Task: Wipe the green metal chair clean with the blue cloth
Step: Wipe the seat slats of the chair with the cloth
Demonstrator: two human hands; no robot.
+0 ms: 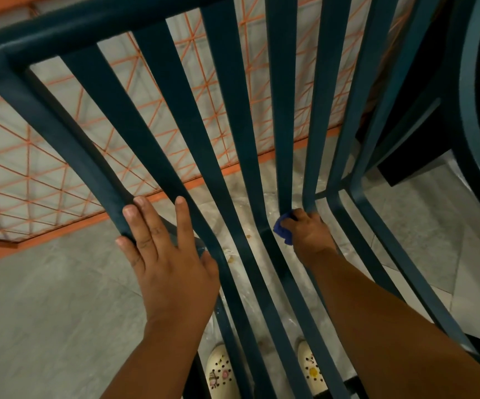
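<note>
The green metal chair [158,90] fills the view, its dark slats running from the top rail down past my feet. My left hand [164,254] lies on the left frame bar, fingers spread across it and the neighbouring slat. My right hand [307,234] is closed on the bunched blue cloth [283,228], pressed against a slat where the slats bend near the middle right. Only a small fold of the cloth shows beside my fingers.
Grey tiled floor [46,298] lies below. An orange wire-grid panel [31,174] lies behind the slats on the left. A dark table edge [405,165] and another curved chair frame [469,116] stand at the right. My two pale clogs [218,372] show at the bottom.
</note>
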